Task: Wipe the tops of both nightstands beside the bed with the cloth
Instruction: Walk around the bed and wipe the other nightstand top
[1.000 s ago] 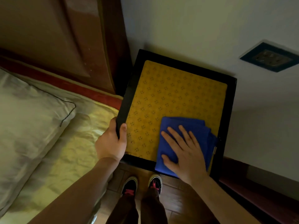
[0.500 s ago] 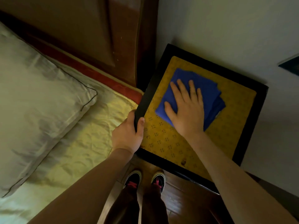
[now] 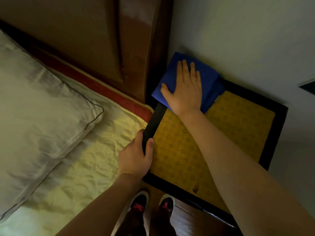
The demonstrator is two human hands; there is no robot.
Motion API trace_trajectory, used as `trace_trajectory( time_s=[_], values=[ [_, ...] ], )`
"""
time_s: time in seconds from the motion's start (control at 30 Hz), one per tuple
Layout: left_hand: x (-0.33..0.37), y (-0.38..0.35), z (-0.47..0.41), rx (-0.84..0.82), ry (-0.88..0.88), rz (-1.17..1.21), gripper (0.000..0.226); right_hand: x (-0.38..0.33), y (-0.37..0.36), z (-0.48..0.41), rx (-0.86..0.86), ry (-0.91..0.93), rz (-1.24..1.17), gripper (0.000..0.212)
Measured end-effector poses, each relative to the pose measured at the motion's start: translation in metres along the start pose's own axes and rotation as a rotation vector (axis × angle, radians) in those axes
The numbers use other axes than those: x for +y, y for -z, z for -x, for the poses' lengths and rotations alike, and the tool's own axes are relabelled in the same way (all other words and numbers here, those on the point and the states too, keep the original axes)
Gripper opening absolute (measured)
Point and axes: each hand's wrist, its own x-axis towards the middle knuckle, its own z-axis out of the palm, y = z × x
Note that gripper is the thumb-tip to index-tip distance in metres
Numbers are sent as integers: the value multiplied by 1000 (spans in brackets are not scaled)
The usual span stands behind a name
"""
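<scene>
— Since the look a moment ago, has my cloth moved?

— Yes. The blue cloth has slid from the middle of the nightstand to its far corner, by the wall and the headboard. Now more of the yellow patterned top shows near me.

— What is my right hand doing?

— My right hand lies flat on the cloth. My fingers are spread a little and point at the wall, and my thumb sticks out to the side. My palm presses down on the cloth. It is not pinching it.

— And my left hand?

— My left hand has stayed on the black rim on the bed side. It is curled around that edge, with the thumb on top and the other fingers tucked under, out of sight.

— What else do I see?

— A pale pillow lies on the yellow sheet. My two shoes stand on the wood floor, just in front of the nightstand. A small dark spot sits on the yellow top near the front edge.
</scene>
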Motion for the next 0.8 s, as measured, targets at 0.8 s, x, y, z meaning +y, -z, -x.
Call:
trace_trajectory(
  time_s=[0.8],
  values=[
    [0, -1, 0, 4, 23, -22, 52, 9, -4, 56, -26, 41, 1, 81]
  ],
)
